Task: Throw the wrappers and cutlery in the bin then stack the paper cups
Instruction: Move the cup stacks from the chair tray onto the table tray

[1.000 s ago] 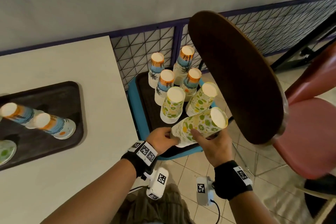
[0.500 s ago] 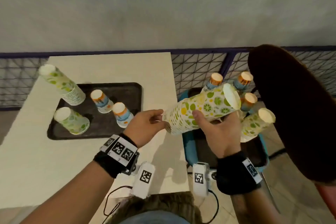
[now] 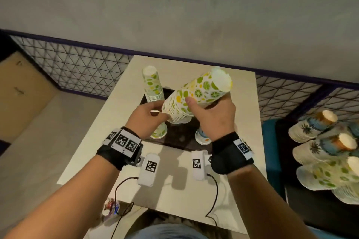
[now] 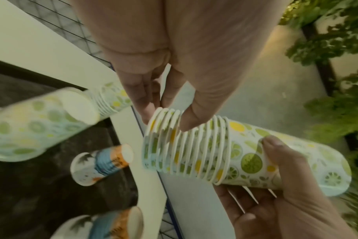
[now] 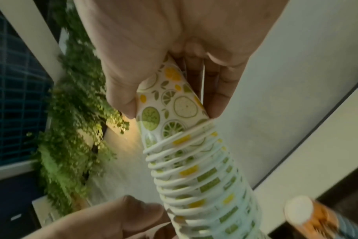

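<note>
Carried stack: a nested stack of lemon-and-lime cups [image 3: 196, 97], tilted with its closed end up and to the right, held in the air above the dark tray [image 3: 180, 137] on the surface [image 3: 244, 103].
Right hand: the right hand [image 3: 215, 116] is wrapped round the middle of the stack, thumb on the near side, fingers underneath.
Left hand: the left hand [image 3: 147, 116] pinches the rims at the open lower end; in the left wrist view the thumb presses between the rims, which are fanned a little apart there.
What changed: a second ago this stack was being lifted from the group of cups on the chair at the right; half a second ago it was crossing the gap; now it hangs over the tray, so the carry across is done.
Meaning for the task: the stacking part is under way, and I see no wrappers or cutlery on the surface. The stack looks ready to be set down or joined to its matching cups.
Cups on the tray: a tall lime-print stack [image 3: 152, 87] upside down at the far left, one lime-print cup [image 3: 160, 132] just below the left hand, and a blue-print cup [image 3: 203, 138] under the right wrist.
Chair: more cup stacks [image 3: 320, 141] remain there, well apart from the tray.
Risk: the loosened rims could slip apart if the lower grip eases.
</note>
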`<state>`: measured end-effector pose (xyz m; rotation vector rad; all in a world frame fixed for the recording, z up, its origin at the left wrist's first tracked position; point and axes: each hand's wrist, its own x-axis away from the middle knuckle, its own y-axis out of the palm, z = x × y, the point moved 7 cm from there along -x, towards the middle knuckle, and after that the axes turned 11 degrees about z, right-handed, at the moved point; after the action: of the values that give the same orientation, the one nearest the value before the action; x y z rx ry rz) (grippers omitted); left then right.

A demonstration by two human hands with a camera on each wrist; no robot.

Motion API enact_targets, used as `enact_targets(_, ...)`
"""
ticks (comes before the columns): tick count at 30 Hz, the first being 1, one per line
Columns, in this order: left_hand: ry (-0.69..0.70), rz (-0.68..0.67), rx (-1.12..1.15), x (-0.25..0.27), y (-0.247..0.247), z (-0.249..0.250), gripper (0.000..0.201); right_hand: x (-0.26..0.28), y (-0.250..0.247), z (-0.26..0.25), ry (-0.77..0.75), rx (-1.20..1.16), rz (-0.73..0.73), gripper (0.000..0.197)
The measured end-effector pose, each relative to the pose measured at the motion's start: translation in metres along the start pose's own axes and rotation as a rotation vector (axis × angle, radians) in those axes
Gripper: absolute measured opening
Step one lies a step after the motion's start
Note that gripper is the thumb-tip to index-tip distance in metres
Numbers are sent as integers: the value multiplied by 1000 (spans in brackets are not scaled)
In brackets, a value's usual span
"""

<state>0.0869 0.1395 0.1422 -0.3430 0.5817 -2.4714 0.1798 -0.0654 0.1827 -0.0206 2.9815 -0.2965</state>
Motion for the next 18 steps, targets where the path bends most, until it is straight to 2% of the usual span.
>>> enact_targets(5,-80,22,18,-20,-22,-53,53,6,83,19,2,102,-92,75)
enact_targets(9,-219,20,51,-38,-19,-106,72,12,129,41,-25,176,-162,83)
enact_targets(13,-348,-42,170,-52,2,-151,86,15,154,60,-48,279,-217,87)
enact_targets(16,-366,-101,235,-59,26,-190,98,16,157,76,-57,339,-243,83)
enact_targets(18,-376,-100,243,-62,38,-214,98,15,160,85,-58,359,-262,83)
